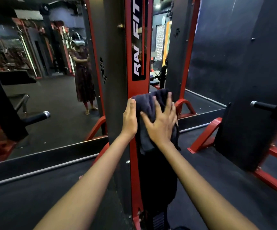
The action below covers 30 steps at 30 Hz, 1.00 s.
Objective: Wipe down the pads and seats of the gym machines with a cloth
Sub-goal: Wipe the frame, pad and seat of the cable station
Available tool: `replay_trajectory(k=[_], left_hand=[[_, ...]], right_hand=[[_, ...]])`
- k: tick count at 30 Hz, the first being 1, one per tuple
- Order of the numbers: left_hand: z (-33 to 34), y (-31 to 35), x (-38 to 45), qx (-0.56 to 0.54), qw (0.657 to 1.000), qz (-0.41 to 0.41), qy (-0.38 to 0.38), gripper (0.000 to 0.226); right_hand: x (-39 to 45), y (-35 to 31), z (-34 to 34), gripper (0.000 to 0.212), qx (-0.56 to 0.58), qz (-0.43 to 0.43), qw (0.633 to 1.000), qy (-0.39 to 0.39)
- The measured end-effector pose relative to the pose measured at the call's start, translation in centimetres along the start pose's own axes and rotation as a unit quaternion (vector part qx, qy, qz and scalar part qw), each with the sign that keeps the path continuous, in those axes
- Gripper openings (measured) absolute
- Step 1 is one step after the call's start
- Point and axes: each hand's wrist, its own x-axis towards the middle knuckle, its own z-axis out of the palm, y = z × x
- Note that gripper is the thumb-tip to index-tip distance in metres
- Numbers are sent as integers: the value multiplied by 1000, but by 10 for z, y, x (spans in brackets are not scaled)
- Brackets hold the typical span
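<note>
A dark navy cloth (148,103) is draped over the top of a black upright pad (156,173) on a red and black gym machine (137,52) straight ahead. My right hand (161,122) lies flat on the cloth with fingers spread, pressing it against the pad. My left hand (130,118) rests with straight fingers against the pad's left edge, touching the cloth's side. The pad's upper part is hidden under the cloth and my hands.
A wall mirror (51,83) at the left shows a person wearing a headset. A black panel machine on red feet (250,123) stands at the right, with a handle peg (264,105). Another peg (38,117) sticks out at the left. The floor (209,176) is dark rubber.
</note>
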Motion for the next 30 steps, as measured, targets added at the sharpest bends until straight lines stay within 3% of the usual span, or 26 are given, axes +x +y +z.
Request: replay_trajectory(k=[3,5,7,8,11,12,16,20,24,25,28,30], left_hand=[[0,1,-5,36,999,25,6,47],[2,1,-8,54,998,22,-8,39],[4,1,-12,98,994,41,-21,28],[5,0,-14,129,990,59,-25,27],[9,-11,-24,222,967,121,-32,48],[10,-15,-27,247,959,133,-36,52],[13,-19,-30,291,942,165,-40,55],[9,-25,-34,299,936,186,-33,57],[9,-25,-34,327,926,183,-48,59],[8,-24,-34,325,928,174,-51,61],[4,-21,-36,307,937,157,-50,65],[3,-18,-36,307,936,161,-62,64]], right_hand=[[-3,14,0,61,0,-6,1000,2],[21,27,-10,53,34,114,993,11],[44,30,-20,51,59,204,977,-32],[47,27,-23,53,53,185,980,-56],[35,21,-25,60,-22,-8,993,-116],[35,25,-26,59,-22,-28,990,-137],[60,31,-30,51,87,125,978,-140],[49,21,-25,51,-33,-21,984,-175],[75,25,-27,49,36,142,975,-170],[72,19,-25,48,11,133,976,-170],[53,9,-22,45,-62,-10,985,-161],[61,15,-28,45,-45,10,985,-167]])
